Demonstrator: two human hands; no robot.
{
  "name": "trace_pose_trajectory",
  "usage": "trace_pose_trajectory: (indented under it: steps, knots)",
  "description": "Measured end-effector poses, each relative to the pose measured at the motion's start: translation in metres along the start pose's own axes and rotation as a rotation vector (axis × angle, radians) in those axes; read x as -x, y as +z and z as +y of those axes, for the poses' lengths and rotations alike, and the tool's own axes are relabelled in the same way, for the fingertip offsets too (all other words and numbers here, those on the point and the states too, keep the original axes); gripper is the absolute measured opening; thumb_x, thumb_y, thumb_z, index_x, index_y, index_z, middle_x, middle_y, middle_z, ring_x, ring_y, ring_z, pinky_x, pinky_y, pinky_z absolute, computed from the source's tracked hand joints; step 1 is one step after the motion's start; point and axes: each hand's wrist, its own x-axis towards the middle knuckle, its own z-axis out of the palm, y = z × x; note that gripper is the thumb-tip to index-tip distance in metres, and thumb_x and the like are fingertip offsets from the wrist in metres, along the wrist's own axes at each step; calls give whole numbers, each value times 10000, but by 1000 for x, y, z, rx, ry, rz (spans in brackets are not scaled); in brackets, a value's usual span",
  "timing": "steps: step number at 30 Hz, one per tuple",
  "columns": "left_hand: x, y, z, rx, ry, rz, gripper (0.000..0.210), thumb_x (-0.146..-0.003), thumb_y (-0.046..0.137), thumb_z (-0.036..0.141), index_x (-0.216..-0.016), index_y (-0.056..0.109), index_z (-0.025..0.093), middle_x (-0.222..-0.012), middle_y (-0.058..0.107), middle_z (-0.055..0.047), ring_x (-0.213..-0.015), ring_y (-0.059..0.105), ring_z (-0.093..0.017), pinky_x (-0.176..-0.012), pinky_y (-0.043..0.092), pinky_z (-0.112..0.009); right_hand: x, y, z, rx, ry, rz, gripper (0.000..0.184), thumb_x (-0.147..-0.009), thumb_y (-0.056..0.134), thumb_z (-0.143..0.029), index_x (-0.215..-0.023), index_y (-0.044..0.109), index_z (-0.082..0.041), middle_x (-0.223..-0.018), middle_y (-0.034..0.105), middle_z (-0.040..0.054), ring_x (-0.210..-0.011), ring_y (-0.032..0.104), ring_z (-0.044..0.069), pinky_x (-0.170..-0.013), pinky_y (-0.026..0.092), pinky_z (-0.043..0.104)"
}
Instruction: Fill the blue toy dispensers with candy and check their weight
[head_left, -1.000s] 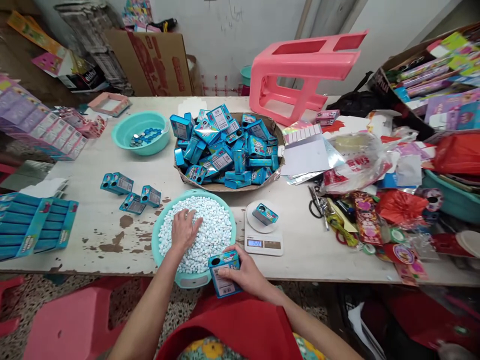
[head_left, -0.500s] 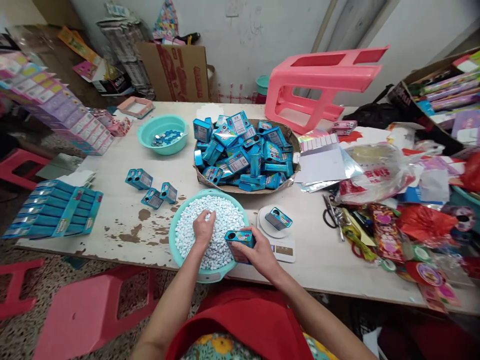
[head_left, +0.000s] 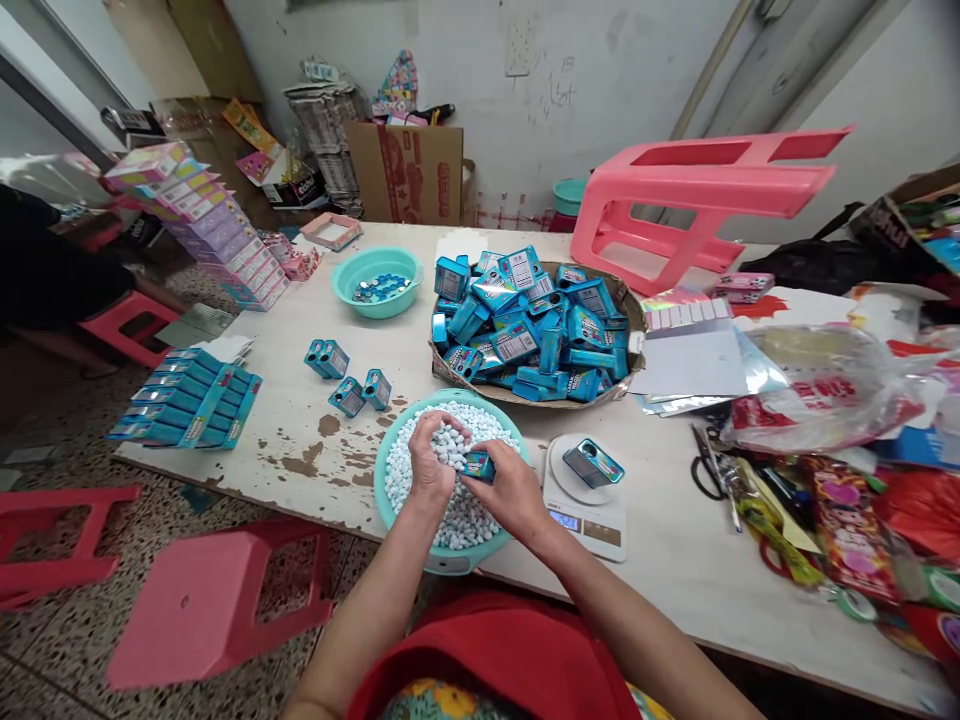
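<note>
Over a turquoise basin of small white candies, my left hand cups a heap of the candies. Its curled fingers touch or nearly touch the blue candy tin that my right hand grips, tilted towards the heap. Another blue tin rests on the round plate of a white kitchen scale, whose display is lit, just right of my right hand. Several similar tins stand on the table left of the basin.
Behind the basin a cardboard tray is heaped with blue tins. A turquoise bowl holds small blue and silver pieces. Filled display boxes lie at the left. Scissors and plastic bags clutter the right. A pink stool lies on the table.
My left hand has come up out of the candies with a handful. My right hand has brought the tin over the basin beside it and tilted it. The view has shifted left.
</note>
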Motion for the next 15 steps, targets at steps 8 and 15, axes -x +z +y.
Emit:
trace_pose_trajectory:
  steps: [8, 15]
  knots:
    - [-10, 3, -1, 57, 10, 25, 291, -722, 632, 365, -617, 456, 159, -547, 473, 43, -512, 523, -98, -549, 428, -233, -8, -4, -1, -37, -6, 1, 306, -722, 682, -256, -1001, 566, -209, -991, 622, 38, -945, 572, 220, -789, 436, 327]
    - [-14, 8, -7, -77, 104, 24, 300, -772, 612, 403, -641, 499, 158, -502, 474, 43, -524, 528, -103, -593, 435, -234, -8, -4, 3, 7, -49, 71, 314, -718, 694, -252, -1004, 570, -212, -976, 633, 32, -946, 576, 225, -791, 403, 328]
